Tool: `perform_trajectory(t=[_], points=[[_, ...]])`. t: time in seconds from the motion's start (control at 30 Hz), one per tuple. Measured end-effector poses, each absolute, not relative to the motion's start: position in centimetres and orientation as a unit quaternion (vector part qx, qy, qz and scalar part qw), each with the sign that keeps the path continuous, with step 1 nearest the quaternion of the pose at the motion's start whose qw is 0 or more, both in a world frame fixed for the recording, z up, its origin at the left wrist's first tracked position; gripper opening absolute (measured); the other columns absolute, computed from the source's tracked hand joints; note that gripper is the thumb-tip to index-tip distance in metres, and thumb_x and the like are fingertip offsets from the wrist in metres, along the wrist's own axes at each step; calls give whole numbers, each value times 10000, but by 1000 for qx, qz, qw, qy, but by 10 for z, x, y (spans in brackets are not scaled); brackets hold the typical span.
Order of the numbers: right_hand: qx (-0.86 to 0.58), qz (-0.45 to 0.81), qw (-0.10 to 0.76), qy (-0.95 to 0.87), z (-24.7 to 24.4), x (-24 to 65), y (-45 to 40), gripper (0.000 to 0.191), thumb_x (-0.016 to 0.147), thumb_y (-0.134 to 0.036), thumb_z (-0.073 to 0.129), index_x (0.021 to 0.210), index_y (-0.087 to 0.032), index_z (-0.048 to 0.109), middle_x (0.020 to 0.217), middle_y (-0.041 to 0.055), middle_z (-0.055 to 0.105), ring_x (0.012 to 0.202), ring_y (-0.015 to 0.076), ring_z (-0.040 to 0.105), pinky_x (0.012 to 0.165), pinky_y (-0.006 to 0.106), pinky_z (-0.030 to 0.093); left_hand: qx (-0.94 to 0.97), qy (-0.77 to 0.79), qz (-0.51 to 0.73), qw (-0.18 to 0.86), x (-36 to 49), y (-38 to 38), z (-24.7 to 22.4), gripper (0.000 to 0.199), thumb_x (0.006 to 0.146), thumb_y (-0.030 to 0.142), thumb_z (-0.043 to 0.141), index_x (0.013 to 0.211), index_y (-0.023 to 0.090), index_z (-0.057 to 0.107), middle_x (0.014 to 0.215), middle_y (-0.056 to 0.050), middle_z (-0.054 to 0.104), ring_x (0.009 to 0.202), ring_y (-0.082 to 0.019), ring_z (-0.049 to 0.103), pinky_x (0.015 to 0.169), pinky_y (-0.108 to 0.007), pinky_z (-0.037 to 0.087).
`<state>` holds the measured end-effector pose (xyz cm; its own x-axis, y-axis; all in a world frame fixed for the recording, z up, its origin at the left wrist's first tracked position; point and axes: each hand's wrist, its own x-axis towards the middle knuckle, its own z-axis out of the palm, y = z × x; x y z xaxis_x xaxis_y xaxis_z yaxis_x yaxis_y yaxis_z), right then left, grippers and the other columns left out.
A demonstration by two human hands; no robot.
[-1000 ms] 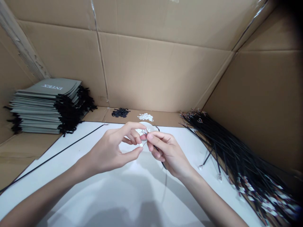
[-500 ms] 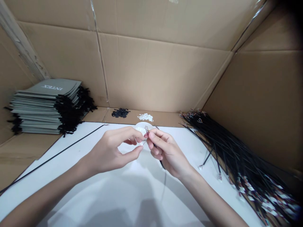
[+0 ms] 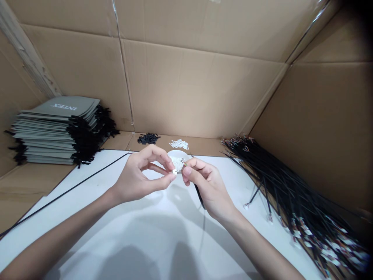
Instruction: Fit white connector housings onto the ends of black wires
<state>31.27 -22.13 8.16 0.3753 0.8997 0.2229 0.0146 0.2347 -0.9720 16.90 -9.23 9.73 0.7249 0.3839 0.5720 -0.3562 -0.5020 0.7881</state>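
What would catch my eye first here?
First, probably the left hand pinching a small white piece, close to the right hand holding a black cable, mid-picture. Then the heap of black cables sprawling along the right side, and the tall stack of grey sheets at the left.

Matt cardboard walls point(image 3: 204, 93), smooth tabletop point(image 3: 233, 179), plastic-looking connector point(image 3: 175, 171), rubbery cable point(image 3: 199, 196)

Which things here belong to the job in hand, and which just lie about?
Likely the job's:
white piece, in left hand
black cable, in right hand
bowl of white pieces
cable bundle and lone cable, similar-looking

Seemingly just lying about, untouched:
grey stack
black pile at the back
white pile beside it
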Motion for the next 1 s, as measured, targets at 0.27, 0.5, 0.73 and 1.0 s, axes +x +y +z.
perform_trajectory(t=[0.27,0.5,0.73,1.0], points=[[-504,309,668,-452,82,308,-221,275,915,-338,638,700,-186,559,665,-26,497,652,122,410,616,247,339,732,-29,306,608,173,-87,87,236,827,96,733,968,194,570,899,-5,659,867,-131,685,687,-179,600],[-506,274,676,-461,84,306,-221,248,920,-307,617,711,-187,557,666,-31,509,647,115,438,617,232,368,640,-24,250,726,176,-91,90,199,824,119,772,932,171,612,888,5,651,787,-89,669,690,-152,541],[-496,258,688,-463,81,300,-223,251,922,-309,611,710,-189,550,675,-24,513,644,115,442,603,229,381,540,13,222,812,180,-95,84,320,774,92,807,960,184,563,851,28,670,750,-66,653,652,-123,514],[-501,251,698,-446,80,295,-223,260,897,-312,608,682,-189,529,645,-20,484,618,121,416,572,239,372,468,22,211,858,183,-102,79,396,738,100,828,925,190,491,802,46,666,671,-45,621,613,-113,485]])
